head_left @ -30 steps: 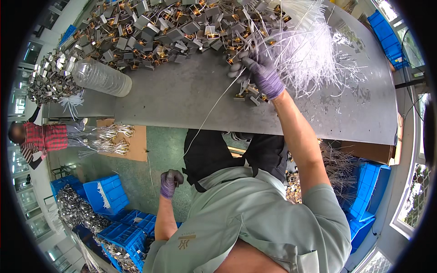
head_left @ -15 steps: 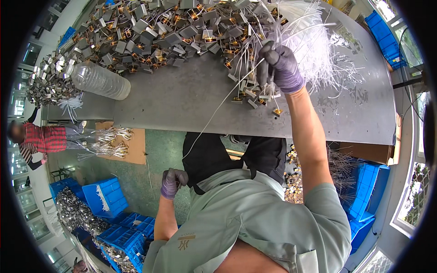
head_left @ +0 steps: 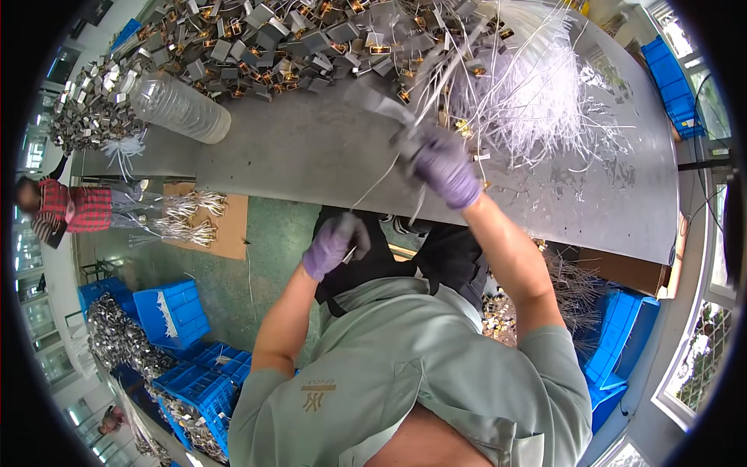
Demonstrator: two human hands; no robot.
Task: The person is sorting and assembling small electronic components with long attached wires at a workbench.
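My right hand (head_left: pixel 442 165), in a purple glove with dark fingers, is over the metal table and smeared by motion. It grips a bundle of white cables, and a blurred grey block (head_left: pixel 377 103) hangs beside the fingers. A single thin white cable (head_left: pixel 379 181) runs from there down to my left hand (head_left: pixel 336 247). That hand, gloved alike, is closed in front of my lap on the cable's lower end. A small shiny bit shows by its fingers; its kind is unclear. A heap of grey blocks with copper-coloured parts (head_left: pixel 311 43) covers the table's far side.
White strands (head_left: pixel 537 109) fan out on the right of the table (head_left: pixel 296 148). A clear plastic bottle (head_left: pixel 180 107) lies at left, by another pile of blocks (head_left: pixel 89 117). Blue crates (head_left: pixel 171 313) stand on the floor both sides. A person in red check (head_left: pixel 85 208) is far left.
My right hand has come nearer and to the left, drawing cables from the heap. My left hand has risen and moved right to the thin cable. The view has shifted slightly.
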